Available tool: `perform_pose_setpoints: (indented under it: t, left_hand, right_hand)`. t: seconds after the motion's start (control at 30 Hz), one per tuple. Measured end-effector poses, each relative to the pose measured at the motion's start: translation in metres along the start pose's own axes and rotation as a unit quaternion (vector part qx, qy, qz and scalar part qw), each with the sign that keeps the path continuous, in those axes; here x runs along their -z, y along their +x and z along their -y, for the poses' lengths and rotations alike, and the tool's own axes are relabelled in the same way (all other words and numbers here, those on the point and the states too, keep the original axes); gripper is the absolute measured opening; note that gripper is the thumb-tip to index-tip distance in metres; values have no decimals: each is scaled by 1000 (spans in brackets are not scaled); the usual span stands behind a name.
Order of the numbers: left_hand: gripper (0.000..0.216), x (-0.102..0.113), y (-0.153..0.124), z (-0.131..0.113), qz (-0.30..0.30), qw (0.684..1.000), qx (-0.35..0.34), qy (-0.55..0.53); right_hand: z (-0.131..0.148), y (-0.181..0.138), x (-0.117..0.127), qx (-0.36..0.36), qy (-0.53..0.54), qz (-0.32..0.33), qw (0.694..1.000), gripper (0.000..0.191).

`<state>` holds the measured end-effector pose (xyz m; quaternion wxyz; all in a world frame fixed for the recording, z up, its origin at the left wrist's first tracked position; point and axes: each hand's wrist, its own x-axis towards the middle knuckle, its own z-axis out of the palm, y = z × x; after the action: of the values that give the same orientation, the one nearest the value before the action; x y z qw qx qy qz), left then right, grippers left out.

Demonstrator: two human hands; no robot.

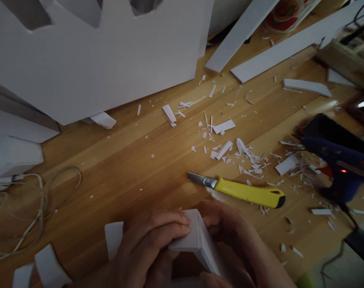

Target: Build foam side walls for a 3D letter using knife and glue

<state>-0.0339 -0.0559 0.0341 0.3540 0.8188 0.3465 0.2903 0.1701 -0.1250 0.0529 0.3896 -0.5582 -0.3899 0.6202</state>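
Observation:
Both hands grip a small white foam-board box piece (191,234) at the bottom middle. My left hand (153,240) lies over its left side, fingertips pressed on the top face. My right hand (240,232) is closed round the right side, its thumb partly showing at the lower edge. A dark hollow shows between the piece's walls; its lower part runs out of view. Just beyond my right hand lies a yellow utility knife (248,193), its blade out and pointing left.
White scraps (224,150) litter the wooden table (124,160). A blue glue gun (340,164) with a red light lies at the right. A large white board structure (124,56) stands at the upper left, near a pale cable (42,204). Long white strips (278,54) lie at the upper right.

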Motion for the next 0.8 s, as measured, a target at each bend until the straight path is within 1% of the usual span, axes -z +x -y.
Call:
perform_pose_setpoints:
  t: [0.07, 0.17, 0.23, 0.33, 0.43, 0.5, 0.57, 0.67, 0.8]
  left_hand:
    - [24, 5, 7, -1, 21, 999, -29, -5]
    - [24, 10, 16, -2, 53, 997, -61, -2]
    - [24, 10, 17, -4, 47, 997, -63, 0]
    - [24, 8, 16, -7, 21, 999, -39, 2]
    - [24, 8, 14, -10, 35, 999, -6, -11]
    - [24, 5, 11, -10, 28, 999, 24, -36]
    - [25, 1, 6, -10, 9, 997, 47, -60]
    - [28, -6, -2, -10, -15, 995, 59, -80]
    - [27, -10, -6, -11, -26, 994, 64, -80]
  right_hand:
    - [7, 7, 5, -18, 15, 25, 999, 60]
    - [11, 12, 7, -30, 33, 52, 998, 53]
    - [11, 13, 5, -31, 55, 56, 996, 53]
    - [8, 12, 1, -21, 78, 43, 996, 63]
    - [6, 11, -2, 3, 47, 19, 999, 82]
    - [5, 12, -3, 5, 31, 13, 999, 89]
    - [4, 13, -3, 2, 35, 20, 999, 88]
    - [2, 14, -4, 3, 40, 17, 999, 83]
    - [0, 13, -5, 8, 39, 6, 999, 79]
